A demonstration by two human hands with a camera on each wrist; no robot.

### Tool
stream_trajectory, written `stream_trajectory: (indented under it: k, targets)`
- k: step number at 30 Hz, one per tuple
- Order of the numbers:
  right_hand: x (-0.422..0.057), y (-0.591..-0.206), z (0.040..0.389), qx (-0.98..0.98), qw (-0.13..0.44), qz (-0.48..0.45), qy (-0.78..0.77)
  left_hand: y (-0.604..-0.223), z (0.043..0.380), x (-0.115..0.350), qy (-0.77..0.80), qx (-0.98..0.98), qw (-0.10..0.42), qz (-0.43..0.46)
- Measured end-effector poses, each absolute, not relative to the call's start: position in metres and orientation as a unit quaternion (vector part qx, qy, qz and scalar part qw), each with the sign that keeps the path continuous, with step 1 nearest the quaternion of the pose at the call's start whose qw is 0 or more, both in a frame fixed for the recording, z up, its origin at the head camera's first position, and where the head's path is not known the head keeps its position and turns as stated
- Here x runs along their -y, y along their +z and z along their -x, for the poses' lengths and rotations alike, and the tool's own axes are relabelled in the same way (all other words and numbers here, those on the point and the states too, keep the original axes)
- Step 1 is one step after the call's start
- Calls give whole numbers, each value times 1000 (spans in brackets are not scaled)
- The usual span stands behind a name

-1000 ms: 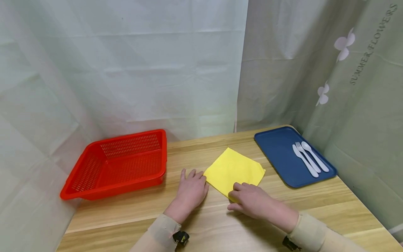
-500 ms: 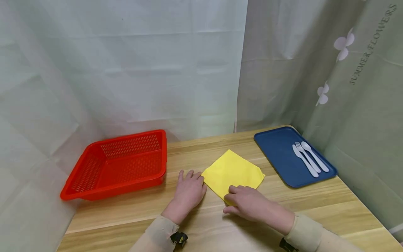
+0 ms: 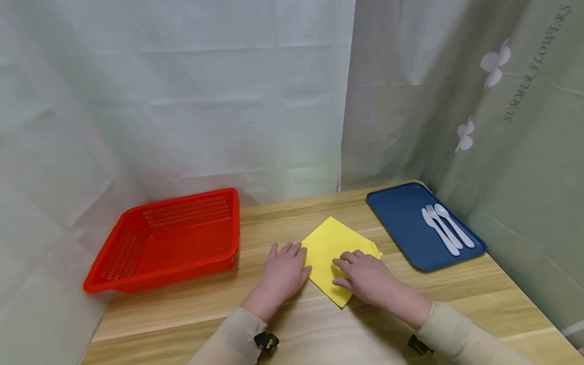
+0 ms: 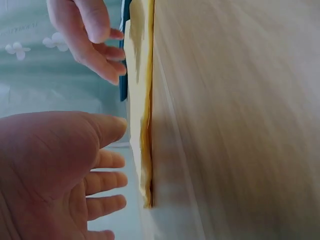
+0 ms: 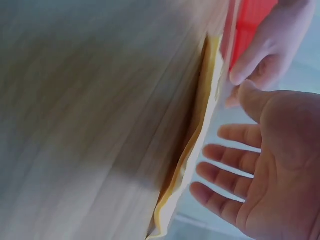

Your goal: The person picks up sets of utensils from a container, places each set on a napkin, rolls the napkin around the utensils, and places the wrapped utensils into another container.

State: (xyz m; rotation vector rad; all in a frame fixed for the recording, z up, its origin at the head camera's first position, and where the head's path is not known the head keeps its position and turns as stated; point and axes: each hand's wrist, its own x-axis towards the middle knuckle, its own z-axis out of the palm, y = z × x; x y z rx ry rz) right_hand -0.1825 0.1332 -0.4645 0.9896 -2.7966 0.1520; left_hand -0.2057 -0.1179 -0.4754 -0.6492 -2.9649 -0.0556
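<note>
A folded yellow cloth (image 3: 335, 258) lies flat on the wooden table, one corner pointing toward me. My left hand (image 3: 284, 268) is at its left corner with fingers extended; the fingertips lie at or over the edge, and contact is hard to tell. Over the cloth's right half is my right hand (image 3: 367, 278), fingers slightly bent and thumb spread. In the right wrist view, a gap shows between the right fingers (image 5: 225, 175) and the layered cloth edge (image 5: 192, 145). Neither hand grips anything.
A red plastic basket (image 3: 159, 280) stands on the left of the table (image 3: 182, 319). To the right lies a blue tray (image 3: 397, 213) bearing a white knife (image 3: 439, 231), fork (image 3: 443, 226) and spoon (image 3: 453, 225). Curtains (image 3: 219, 101) surround the table.
My right hand has let go of the cloth's near corner and moved up and right over the cloth, uncovering that corner. My left hand has shifted slightly right, onto the left corner.
</note>
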Motion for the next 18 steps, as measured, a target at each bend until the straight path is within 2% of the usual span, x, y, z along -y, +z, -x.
stream_trajectory:
  k: [10,18]
  targets:
    - [-148,-470,194,965,19,-257,57,-477,207,107,-10,969,13,247]
    - [-152,-473,196,966,-28,-245,76,-480,203,109,1,969,4,247]
